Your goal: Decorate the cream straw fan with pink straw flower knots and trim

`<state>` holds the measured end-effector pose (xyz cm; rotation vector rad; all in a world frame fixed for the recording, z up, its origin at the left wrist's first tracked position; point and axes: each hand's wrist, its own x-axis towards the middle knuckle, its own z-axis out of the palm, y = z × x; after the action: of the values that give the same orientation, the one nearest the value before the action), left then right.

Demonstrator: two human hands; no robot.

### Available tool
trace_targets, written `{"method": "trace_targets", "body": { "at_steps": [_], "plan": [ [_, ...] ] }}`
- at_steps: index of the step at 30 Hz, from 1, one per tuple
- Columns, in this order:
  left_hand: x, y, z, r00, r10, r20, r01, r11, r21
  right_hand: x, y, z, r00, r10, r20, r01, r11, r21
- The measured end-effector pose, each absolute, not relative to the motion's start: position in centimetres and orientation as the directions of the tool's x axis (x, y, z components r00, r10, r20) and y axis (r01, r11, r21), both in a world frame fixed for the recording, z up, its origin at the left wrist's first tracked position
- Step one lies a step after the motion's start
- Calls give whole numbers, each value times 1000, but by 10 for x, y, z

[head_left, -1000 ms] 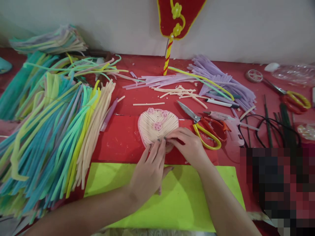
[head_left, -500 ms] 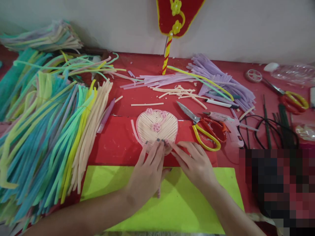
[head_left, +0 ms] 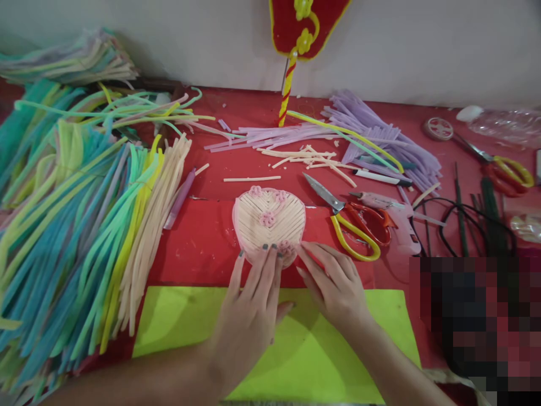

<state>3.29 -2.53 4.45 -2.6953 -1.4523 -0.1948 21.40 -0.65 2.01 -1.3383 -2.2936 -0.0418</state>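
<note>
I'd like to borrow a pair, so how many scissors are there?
2: the nearer pair between the pale panel and the pink glue gun, the farther pair near the clear bottle. More may be hidden.

The right hand [head_left: 333, 279] has shifted from the left hand's [head_left: 251, 290] fingertips to the cream panel's [head_left: 276, 232] right edge, revealing a low pink flower [head_left: 286, 247]; a pale strip [head_left: 235, 214], loose half a second ago, now apparently hugs the left rim.
</note>
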Motion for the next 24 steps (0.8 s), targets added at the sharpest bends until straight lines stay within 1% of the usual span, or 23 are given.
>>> {"method": "trace_targets", "body": {
  "at_steps": [2,7,14,16,19,24],
  "plan": [
    [34,-26,44,539,831,134,840,-543,-11,212,-6,21,-432,802,413,810,546,-214],
    [35,-26,42,552,825,121,833,-553,-29,208,-5,19,-483,762,431,738,619,-268],
    [34,-25,43,580,807,114,813,-582,-17,208,-6,18,-546,741,390,718,654,-237],
    [34,-24,43,583,805,106,811,-586,-11,207,-5,19,-557,735,387,721,659,-215],
    [34,-22,44,588,801,109,806,-592,6,207,-5,20,-580,724,373,733,664,-149],
    [34,-23,43,580,807,107,811,-585,19,209,-10,21,-596,745,299,772,634,-40]
  ]
}}
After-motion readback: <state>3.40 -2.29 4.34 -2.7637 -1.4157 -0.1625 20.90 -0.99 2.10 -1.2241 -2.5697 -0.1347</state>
